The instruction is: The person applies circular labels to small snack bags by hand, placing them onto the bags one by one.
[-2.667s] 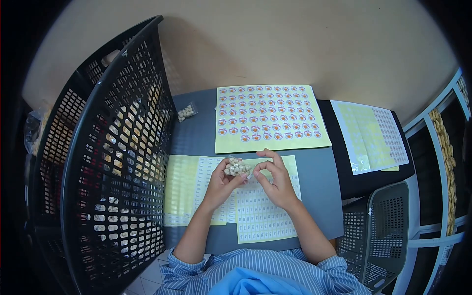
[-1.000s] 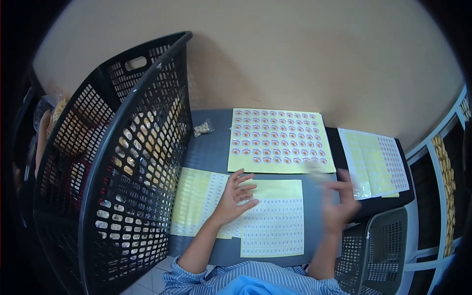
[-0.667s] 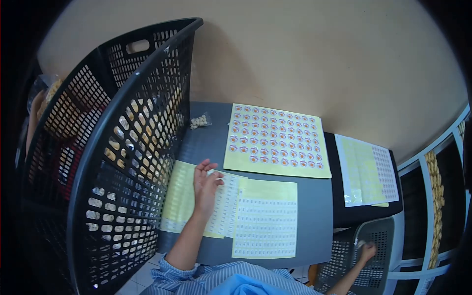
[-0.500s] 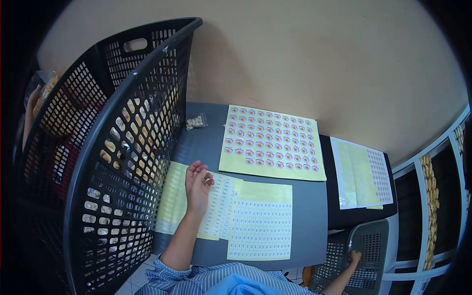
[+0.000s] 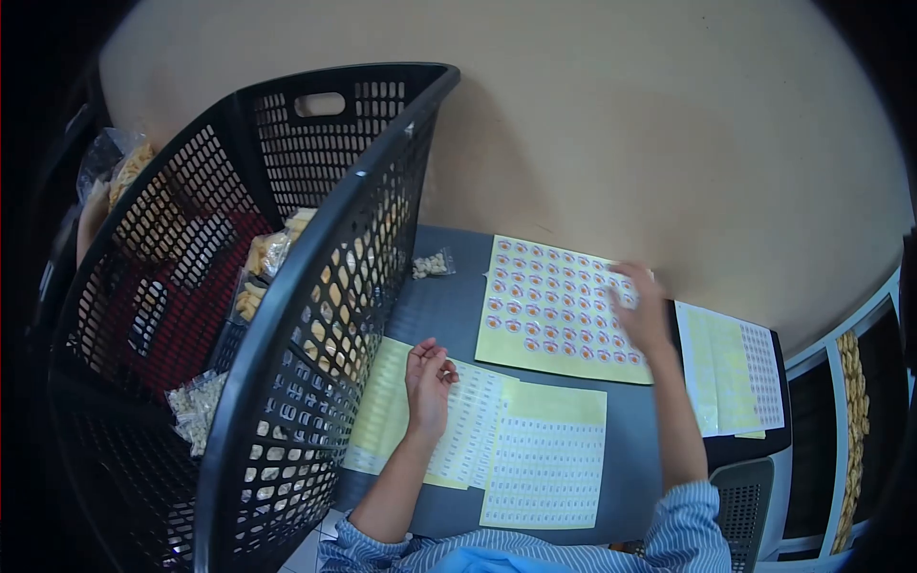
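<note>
My left hand, palm turned up with its fingers loosely curled and nothing seen in them, hovers over the printed label sheets. Beside it lies another sheet of small white labels on yellow backing. Over the right side of a yellow sheet of round stickers is my right hand, slightly blurred, its thumb and fingers apart near the sticker rows.
A large black crate stands at the left, holding bagged snacks. A small clear bag of pale pieces lies by it on the grey table. More sticker sheets lie on the right, near a lower dark crate.
My right hand has risen from the lower crate at the right to the round sticker sheet. The view has shifted, showing more of the big crate's inside. My left hand keeps its pose.
</note>
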Tool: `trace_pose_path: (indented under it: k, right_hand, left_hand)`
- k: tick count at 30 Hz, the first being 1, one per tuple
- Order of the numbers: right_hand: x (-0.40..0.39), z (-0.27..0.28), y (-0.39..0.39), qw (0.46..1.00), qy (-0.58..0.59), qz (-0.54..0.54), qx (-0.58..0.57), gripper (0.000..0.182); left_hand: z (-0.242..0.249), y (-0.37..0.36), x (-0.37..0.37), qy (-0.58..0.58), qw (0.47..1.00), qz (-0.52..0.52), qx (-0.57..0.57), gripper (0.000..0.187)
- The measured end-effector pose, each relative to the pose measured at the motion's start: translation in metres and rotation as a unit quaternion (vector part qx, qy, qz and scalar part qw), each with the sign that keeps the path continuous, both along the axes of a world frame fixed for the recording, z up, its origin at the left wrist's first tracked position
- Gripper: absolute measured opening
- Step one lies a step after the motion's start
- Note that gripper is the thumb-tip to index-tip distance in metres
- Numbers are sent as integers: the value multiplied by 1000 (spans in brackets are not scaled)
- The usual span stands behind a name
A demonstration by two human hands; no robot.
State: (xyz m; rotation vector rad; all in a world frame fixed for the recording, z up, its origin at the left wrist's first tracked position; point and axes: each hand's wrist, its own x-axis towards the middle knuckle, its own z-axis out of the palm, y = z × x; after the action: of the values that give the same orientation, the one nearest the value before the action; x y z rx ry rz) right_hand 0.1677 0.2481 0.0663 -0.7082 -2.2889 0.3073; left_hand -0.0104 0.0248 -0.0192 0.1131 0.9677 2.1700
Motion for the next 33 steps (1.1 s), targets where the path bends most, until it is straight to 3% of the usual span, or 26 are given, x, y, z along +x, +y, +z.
trace_pose_path:
  k: [2,4,10,13,15,20,23,24,26,28,30,31,33]
  right_hand:
    - [-73,-10,-10,993,-46,103,-14,33]
    - [-130,-29,-17,978,-87,173,78,35]
    - [-213,-78,-28,952,-98,201,210,33]
    - [-214,-85,-28,968,-149,153,130,24]
    - [-205,-81,-27,976,-114,166,82,12]
    - [-161,-53,-38,970,-76,229,-11,11]
    - [-131,-31,-50,964,-74,257,-3,11]
    - [-120,-24,-55,955,-89,282,16,11]
    - [-99,-6,-73,949,-104,297,13,12]
    - [-79,11,-90,930,-161,319,-92,15]
    - [-66,11,-96,926,-149,336,-91,18]
    - [-60,11,-100,932,-129,324,-99,18]
    - [-50,4,-105,945,-75,294,-122,17]
  left_hand:
    - [-3,1,-2,10,1000,9,-2,27]
    - [-4,1,-5,27,999,12,-18,24]
    - [-4,-1,-16,31,999,38,-5,24]
    - [-1,-1,-15,37,998,40,-18,25]
    - [-1,-1,-15,91,994,45,-38,27]
    - [-2,-1,-8,154,986,35,-57,31]
    - [-1,0,-4,373,911,109,-142,40]
    - [2,-2,-1,367,913,109,-140,40]
    - [14,-9,1,577,788,111,-186,49]
    - [16,-9,5,591,786,76,-161,52]
    - [16,-9,12,535,835,-86,-96,49]
    - [11,-6,18,436,891,-111,-51,45]
    - [8,-5,23,399,909,-114,-48,43]
